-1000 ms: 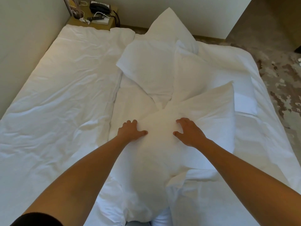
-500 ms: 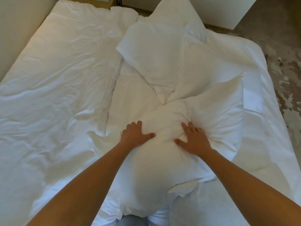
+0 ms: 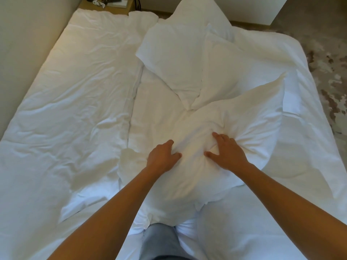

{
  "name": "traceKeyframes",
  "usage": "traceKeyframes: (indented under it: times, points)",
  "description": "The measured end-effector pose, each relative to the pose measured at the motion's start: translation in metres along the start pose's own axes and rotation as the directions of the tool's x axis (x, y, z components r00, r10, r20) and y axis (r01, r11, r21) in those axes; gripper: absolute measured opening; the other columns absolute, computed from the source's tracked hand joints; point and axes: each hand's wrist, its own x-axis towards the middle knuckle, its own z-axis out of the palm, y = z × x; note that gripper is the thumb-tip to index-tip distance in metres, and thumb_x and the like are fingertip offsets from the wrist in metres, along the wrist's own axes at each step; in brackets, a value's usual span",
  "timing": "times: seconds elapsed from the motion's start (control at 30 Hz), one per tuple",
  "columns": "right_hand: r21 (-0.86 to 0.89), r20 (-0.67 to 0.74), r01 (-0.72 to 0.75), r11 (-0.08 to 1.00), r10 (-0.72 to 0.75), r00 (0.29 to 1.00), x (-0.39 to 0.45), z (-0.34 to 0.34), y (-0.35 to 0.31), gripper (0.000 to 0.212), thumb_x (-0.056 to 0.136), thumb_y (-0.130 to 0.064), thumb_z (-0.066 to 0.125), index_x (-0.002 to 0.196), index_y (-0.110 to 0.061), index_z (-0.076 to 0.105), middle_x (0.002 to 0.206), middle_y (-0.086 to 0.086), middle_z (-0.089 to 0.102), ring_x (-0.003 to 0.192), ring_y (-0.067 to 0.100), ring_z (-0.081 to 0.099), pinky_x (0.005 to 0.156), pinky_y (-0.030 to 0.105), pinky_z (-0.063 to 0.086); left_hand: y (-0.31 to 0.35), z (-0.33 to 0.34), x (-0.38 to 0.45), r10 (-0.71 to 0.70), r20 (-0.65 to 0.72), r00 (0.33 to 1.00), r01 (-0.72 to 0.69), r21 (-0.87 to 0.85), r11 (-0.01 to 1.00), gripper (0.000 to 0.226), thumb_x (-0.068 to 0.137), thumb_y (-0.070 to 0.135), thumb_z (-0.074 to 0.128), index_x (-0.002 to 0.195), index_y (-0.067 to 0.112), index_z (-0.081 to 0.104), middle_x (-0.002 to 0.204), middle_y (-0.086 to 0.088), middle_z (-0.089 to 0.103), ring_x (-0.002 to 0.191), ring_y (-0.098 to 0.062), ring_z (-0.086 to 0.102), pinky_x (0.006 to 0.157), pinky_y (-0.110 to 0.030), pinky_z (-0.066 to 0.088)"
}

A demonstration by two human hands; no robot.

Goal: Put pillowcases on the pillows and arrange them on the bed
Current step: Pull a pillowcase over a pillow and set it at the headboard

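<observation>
A plump white pillow (image 3: pixel 189 166), soft and puckered in its smooth cotton pillowcase, is lying on the bed (image 3: pixel 65 113) just in front of the person, its far corner running out in a point toward 2 o'clock and loose case fabric trailing flat from its near end toward 7 o'clock. The left hand (image 3: pixel 162 157) is pressing palm down on the pillow's left flank, fingers (image 3: pixel 170 142) half curled and thumb spread toward 3 o'clock; its grip is apart, resting on the cloth rather than pinching it. The right hand (image 3: pixel 226 153) is sitting at 3 o'clock of the left, well over the pillow's crown, fingers clawing into the filling so that creases are radiating out from under them like a starburst; this grip is digging in and bunching the fabric, though whether it is fully clamped on a fold I cannot tell. Both bare forearms are reaching out nearly straight from the bottom corners and converging on the pillow. At 12 o'clock of the hands two more white pillows (image 3: pixel 174 62) are overlapping in a loose heap, corners pointed. The duvet beneath is rumpled white cotton, a seam running down its middle. A wooden nightstand (image 3: pixel 112 6) is standing at 11 o'clock, beyond the bed's far edge
</observation>
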Motion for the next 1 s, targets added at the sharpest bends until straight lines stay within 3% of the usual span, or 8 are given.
traceKeyframes:
  times: [0.3,0.4,0.5,0.57,0.63,0.7,0.8,1.0]
  points:
    - [0.114,-0.196,0.187,0.976,-0.163,0.967,-0.045,-0.033,0.007,0.099,0.09,-0.063,0.069,0.167,-0.033,0.014,0.175,0.005,0.017,0.156,0.032,0.029,0.117,0.049,0.042,0.052,-0.015,-0.098,0.143,-0.026,0.989,-0.142,0.053,0.988,0.054,0.096,0.042,0.059,0.147,0.025,0.049,0.132,-0.007,0.068,0.112,-0.03,0.067,0.094,-0.038,0.052]
    - [0.019,-0.232,0.409,0.912,-0.394,0.889,-0.061,-0.044,0.018,0.095,0.087,-0.064,0.072,0.165,-0.036,0.025,0.173,0.004,0.024,0.157,0.028,0.029,0.123,0.049,0.036,0.073,-0.008,-0.138,0.168,-0.019,0.986,-0.167,0.044,0.985,0.052,0.097,0.043,0.058,0.146,0.03,0.05,0.135,-0.004,0.066,0.115,-0.029,0.066,0.1,-0.04,0.051]
    - [-0.043,-0.192,0.53,0.847,-0.528,0.827,-0.082,-0.044,0.034,0.081,0.079,-0.073,0.073,0.146,-0.03,0.057,0.158,0.002,0.051,0.15,0.025,0.041,0.126,0.044,0.028,0.092,0.005,-0.182,0.204,-0.031,0.979,-0.202,0.058,0.978,0.047,0.098,0.045,0.057,0.143,0.035,0.052,0.133,-0.001,0.066,0.114,-0.027,0.065,0.098,-0.036,0.05]
    - [-0.06,-0.237,0.523,0.85,-0.521,0.82,-0.096,-0.044,0.05,0.073,0.071,-0.079,0.073,0.121,-0.025,0.071,0.124,0.0,0.069,0.117,0.023,0.062,0.112,0.042,0.042,0.101,0.017,-0.21,0.201,-0.024,0.979,-0.199,0.073,0.977,0.043,0.099,0.048,0.055,0.14,0.038,0.053,0.131,0.002,0.066,0.109,-0.023,0.066,0.093,-0.03,0.05]
    - [-0.09,-0.293,0.516,0.852,-0.518,0.804,-0.11,-0.041,0.07,0.059,0.072,-0.071,0.078,0.104,-0.022,0.074,0.096,0.0,0.069,0.09,0.023,0.063,0.096,0.039,0.046,0.108,0.031,-0.235,0.189,-0.015,0.982,-0.187,0.081,0.979,0.038,0.099,0.049,0.053,0.135,0.038,0.054,0.125,0.002,0.068,0.1,-0.02,0.068,0.085,-0.025,0.05]
    - [-0.095,-0.319,0.511,0.854,-0.513,0.797,-0.128,-0.033,0.094,0.038,0.079,-0.054,0.083,0.094,-0.021,0.073,0.083,0.001,0.068,0.079,0.025,0.063,0.087,0.038,0.048,0.117,0.047,-0.256,0.167,-0.024,0.986,-0.164,0.085,0.983,0.038,0.099,0.048,0.052,0.134,0.034,0.053,0.12,0.001,0.07,0.093,-0.018,0.068,0.079,-0.025,0.052]
    - [0.092,-0.328,0.44,0.893,-0.39,0.86,-0.154,-0.017,0.128,0.02,0.083,-0.03,0.085,0.086,-0.02,0.068,0.071,0.001,0.065,0.067,0.025,0.061,0.063,0.03,0.047,0.131,0.07,-0.274,0.153,-0.073,0.986,-0.142,0.135,0.981,0.04,0.099,0.049,0.05,0.134,0.029,0.051,0.11,-0.003,0.073,0.083,-0.018,0.066,0.071,-0.027,0.049]
    - [0.308,-0.35,0.417,0.855,-0.306,0.885,-0.189,0.009,0.158,0.024,0.089,-0.019,0.079,0.071,-0.02,0.063,0.057,0.0,0.055,0.052,0.02,0.049,0.051,0.028,0.036,0.147,0.1,-0.3,0.096,-0.136,0.986,-0.071,0.176,0.982,0.034,0.099,0.052,0.045,0.124,0.03,0.051,0.096,-0.001,0.074,0.076,-0.021,0.07,0.074,-0.039,0.062]
